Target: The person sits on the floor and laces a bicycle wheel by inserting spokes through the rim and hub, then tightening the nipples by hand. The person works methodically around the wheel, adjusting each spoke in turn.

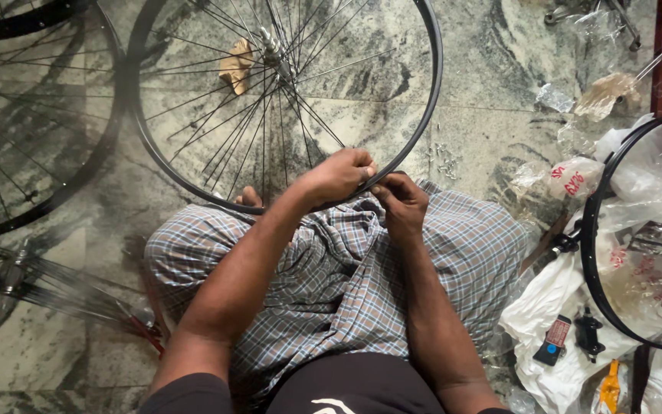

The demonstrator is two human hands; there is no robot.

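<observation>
A black bicycle wheel rim [432,92] with thin metal spokes [231,130] and a central hub [273,46] lies tilted on the stone floor in front of my lap. My left hand [339,175] is closed over the rim's near edge. Touching it from the right, my right hand [400,201] pinches something small at the same spot on the rim; what it holds is too small to make out. Both forearms reach forward over my checked cloth [331,276].
Another spoked wheel [32,153] lies at the left, and more spokes lower left [32,284]. A bare black rim [599,253] rests on white plastic bags [561,307] at the right. Small metal nipples [446,161] are scattered on the floor. A crumpled brown paper [237,65] lies under the spokes.
</observation>
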